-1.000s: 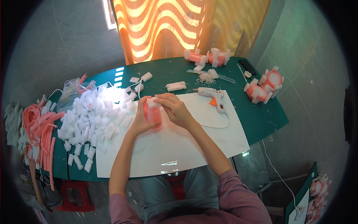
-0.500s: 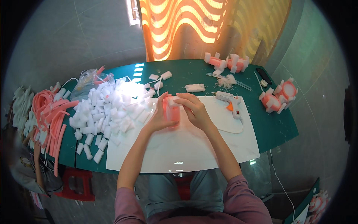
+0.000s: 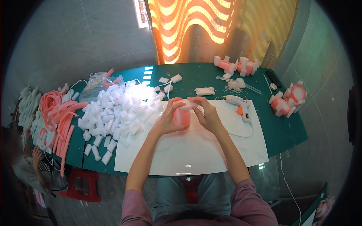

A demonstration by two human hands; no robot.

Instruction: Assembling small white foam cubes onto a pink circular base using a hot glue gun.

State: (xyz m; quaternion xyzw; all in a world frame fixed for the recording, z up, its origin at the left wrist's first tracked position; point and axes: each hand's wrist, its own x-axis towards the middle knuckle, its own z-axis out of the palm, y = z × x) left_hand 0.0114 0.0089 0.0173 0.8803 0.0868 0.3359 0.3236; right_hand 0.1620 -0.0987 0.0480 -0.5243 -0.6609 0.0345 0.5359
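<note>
Over the white board, my left hand [image 3: 167, 121] curves round a pink foam loop [image 3: 182, 118], thumb at its near end and fingers at its far end. A white foam block [image 3: 186, 106] sits against the loop's far end. My right hand [image 3: 208, 116] pinches this block between thumb and fingertips, and my left fingers touch it too. To the right of my right hand, a white glue gun [image 3: 236, 101] with an orange trigger lies on the board.
A big heap of white foam blocks [image 3: 113, 109] lies left of my hands, with pink foam strips [image 3: 62, 139] beyond. Finished-looking pink-and-white foam pieces [image 3: 281, 103] stand at right. Clear sticks [image 3: 249, 87] lie farther back. Another person's hand [image 3: 37, 154] shows at far left.
The whole view has shifted slightly. My right hand has turned so that its thumb shows under the white foam block. My left hand still holds the pink loop.
</note>
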